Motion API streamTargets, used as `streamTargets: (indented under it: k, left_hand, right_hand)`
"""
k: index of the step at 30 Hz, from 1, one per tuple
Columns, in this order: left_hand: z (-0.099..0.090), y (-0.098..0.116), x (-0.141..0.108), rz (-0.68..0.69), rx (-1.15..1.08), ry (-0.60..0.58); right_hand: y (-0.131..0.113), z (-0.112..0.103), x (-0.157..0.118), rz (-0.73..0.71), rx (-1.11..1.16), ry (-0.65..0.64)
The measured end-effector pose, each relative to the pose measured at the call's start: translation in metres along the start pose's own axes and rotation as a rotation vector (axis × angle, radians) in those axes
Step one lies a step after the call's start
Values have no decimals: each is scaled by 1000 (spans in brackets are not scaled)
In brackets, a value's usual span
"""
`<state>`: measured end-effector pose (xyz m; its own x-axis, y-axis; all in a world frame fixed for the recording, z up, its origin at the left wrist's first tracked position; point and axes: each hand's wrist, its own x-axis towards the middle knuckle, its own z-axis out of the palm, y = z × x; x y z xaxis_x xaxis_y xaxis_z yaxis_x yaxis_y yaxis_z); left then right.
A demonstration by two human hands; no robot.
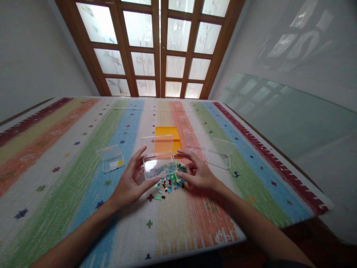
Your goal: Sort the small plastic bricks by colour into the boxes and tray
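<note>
Head view, looking forward and down: two bare hands hold a clear plastic box (159,166) just above the far part of a loose pile of small bricks (170,184) in green, blue, brown and cream. The left hand (131,180) grasps the box's left side, its thumb along the near edge; the right hand (199,174) grips the right side between thumb and fingers. The box's transparent lid (159,143) is open on its far side. Bricks show through the box, which partly covers the pile, while the raised lid crosses in front of an orange tray (168,133) lying beyond the pile. Left of the pile, past the left hand, sits an open clear container (109,166) with a white slip (115,165) and small yellow pieces (121,163) inside; any print on the slip is too small to tell. Right of the pile, past the right hand, is another open clear case (218,159). Under everything, the surface (134,223) wears a striped cloth with small printed motifs. Far beyond the pile stand wooden doors (160,56) with patterned glass panes; to its far right, a pale glassy panel (295,119) lines the wall.
</note>
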<state>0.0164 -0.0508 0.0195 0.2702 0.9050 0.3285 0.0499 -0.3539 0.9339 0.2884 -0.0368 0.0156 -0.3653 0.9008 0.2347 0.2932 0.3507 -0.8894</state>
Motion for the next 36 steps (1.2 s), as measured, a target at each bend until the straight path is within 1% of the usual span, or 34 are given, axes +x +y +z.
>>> streamTargets:
  k: [2,3,4,6,9,12,15,20,27,29,33,36]
  left_hand:
    - [-5,-3,3,4,-10,37]
    - [-8,-5,5,7,-17,52]
    - [-11,-8,7,2,-19,60]
    - [-16,-13,10,-5,-33,67]
    - [-21,-20,14,-22,-48,96]
    - [-20,-23,15,-49,-57,139]
    - [-18,-21,14,-68,-78,141]
    - [-16,-18,12,-78,-95,123]
    - [-16,-17,10,-95,-97,85]
    - [-15,-17,10,-93,-91,84]
    - [-15,-17,10,-95,-94,67]
    - [-16,-17,9,-102,-87,60]
  right_hand:
    - [3,-13,4,-100,-231,62]
    - [4,-19,5,-141,-341,67]
    - [6,-24,7,-164,-433,46]
    - [11,-31,9,-167,-556,-2]
    - [16,-31,9,-98,-643,-42]
    - [18,-23,7,-9,-666,-44]
    - [18,-19,7,45,-645,-60]
    - [15,-24,10,71,-571,-134]
    - [9,-33,10,69,-467,-214]
    - [8,-31,10,78,-466,-191]
    - [9,-22,12,89,-523,-90]
    - [12,-16,12,88,-543,-61]
